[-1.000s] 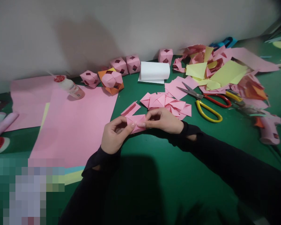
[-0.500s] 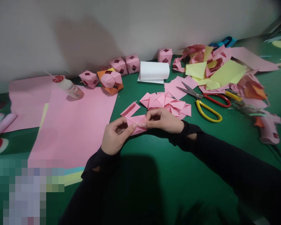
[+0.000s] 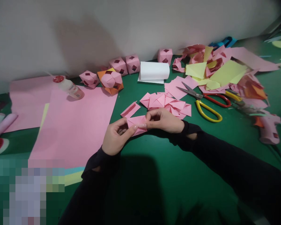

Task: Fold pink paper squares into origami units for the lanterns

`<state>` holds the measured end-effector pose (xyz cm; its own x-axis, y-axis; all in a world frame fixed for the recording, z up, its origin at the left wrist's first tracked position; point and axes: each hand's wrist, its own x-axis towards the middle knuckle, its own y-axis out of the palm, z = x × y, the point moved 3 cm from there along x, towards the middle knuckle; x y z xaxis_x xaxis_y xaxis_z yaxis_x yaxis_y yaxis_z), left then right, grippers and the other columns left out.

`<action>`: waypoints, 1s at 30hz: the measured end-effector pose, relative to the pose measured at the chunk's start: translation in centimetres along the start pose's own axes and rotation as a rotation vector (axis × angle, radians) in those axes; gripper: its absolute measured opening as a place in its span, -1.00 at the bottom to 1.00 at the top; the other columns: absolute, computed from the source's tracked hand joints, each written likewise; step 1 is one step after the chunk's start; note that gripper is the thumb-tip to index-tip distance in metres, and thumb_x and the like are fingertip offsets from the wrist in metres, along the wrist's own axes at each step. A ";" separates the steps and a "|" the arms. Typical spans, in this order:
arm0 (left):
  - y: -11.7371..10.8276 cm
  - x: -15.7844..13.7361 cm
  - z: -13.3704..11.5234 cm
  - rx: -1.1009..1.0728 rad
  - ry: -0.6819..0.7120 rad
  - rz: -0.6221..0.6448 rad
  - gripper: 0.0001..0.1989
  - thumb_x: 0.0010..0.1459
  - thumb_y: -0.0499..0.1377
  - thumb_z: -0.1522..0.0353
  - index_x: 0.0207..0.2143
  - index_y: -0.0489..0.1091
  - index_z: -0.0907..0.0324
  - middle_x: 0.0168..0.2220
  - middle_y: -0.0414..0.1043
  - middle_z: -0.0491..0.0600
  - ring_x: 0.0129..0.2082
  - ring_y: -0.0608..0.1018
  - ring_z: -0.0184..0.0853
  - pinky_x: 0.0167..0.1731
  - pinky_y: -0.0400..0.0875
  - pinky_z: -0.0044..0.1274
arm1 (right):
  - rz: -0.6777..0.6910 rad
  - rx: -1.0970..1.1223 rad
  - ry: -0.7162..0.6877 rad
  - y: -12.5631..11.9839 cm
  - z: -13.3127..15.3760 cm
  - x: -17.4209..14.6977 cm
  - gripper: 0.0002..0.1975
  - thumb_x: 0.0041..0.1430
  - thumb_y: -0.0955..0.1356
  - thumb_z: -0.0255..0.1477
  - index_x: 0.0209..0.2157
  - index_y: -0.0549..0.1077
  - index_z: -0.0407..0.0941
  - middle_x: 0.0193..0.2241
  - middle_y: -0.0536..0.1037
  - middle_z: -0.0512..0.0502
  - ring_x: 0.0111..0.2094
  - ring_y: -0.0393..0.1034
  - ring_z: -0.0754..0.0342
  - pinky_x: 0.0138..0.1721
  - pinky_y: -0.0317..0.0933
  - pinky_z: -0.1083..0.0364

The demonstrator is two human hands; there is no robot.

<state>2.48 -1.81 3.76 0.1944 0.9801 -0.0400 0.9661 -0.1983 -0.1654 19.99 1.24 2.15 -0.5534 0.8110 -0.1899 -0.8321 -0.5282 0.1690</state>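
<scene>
Between my two hands is a small folded piece of pink paper [image 3: 136, 121] with creased flaps. My left hand [image 3: 114, 137] pinches its left side, the thumb lying across the front. From the right, my right hand [image 3: 163, 121] grips the other side, thumb and fingers closed on it. The two thumb tips nearly meet at the paper's middle. Just beyond lies a narrow folded pink strip [image 3: 130, 109]. Behind my right hand is a pile of folded pink paper pieces [image 3: 162, 100], partly covered by that hand.
Scissors [image 3: 199, 98] with red and yellow handles lie right of the pile, near a pink glue gun [image 3: 269, 126]. Paper scraps [image 3: 227, 73] heap at the back right. Several pink paper balls [image 3: 132, 64] line the wall. A bottle [image 3: 71, 89] stands on large pink sheets [image 3: 72, 134].
Both hands keep their hold on the folded pink paper. My left thumb has shifted very slightly, and the paper's flaps look a little flatter.
</scene>
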 end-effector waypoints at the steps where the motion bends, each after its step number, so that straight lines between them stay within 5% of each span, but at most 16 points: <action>1: 0.0 0.0 0.0 0.010 0.001 -0.002 -0.82 0.03 0.29 0.32 -0.31 0.53 0.24 -0.39 0.59 -0.05 -0.43 0.55 -0.39 -0.40 0.46 -0.60 | -0.002 -0.005 0.001 0.0 0.0 0.0 -0.71 -0.16 0.57 -0.35 -0.58 0.43 -0.18 -0.60 0.45 0.07 -0.54 0.29 0.24 -0.48 0.17 0.19; 22: 0.0 0.0 -0.1 0.034 -0.018 -0.003 -0.84 -0.01 0.31 0.31 -0.42 0.50 0.24 -0.50 0.48 -0.10 -0.53 0.46 -0.45 -0.52 0.37 -0.63 | -0.009 0.011 -0.012 0.2 -0.3 -0.1 -0.70 -0.19 0.58 -0.38 -0.59 0.42 -0.19 -0.61 0.44 0.08 -0.56 0.26 0.26 -0.54 0.11 0.21; 30: 0.0 0.0 -0.3 0.018 -0.032 -0.012 -0.86 0.01 0.30 0.32 -0.39 0.51 0.22 -0.46 0.54 -0.08 -0.51 0.49 -0.43 -0.47 0.42 -0.61 | -0.067 0.064 -0.062 0.1 -0.1 -0.2 -0.76 -0.01 0.51 -0.28 -0.38 0.57 -0.16 -0.48 0.56 0.00 -0.44 0.40 0.20 -0.35 0.29 0.15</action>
<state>2.53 -1.80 4.02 0.1772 0.9817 -0.0694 0.9649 -0.1872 -0.1842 19.99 1.02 2.12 -0.4914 0.8590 -0.1434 -0.8621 -0.4565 0.2199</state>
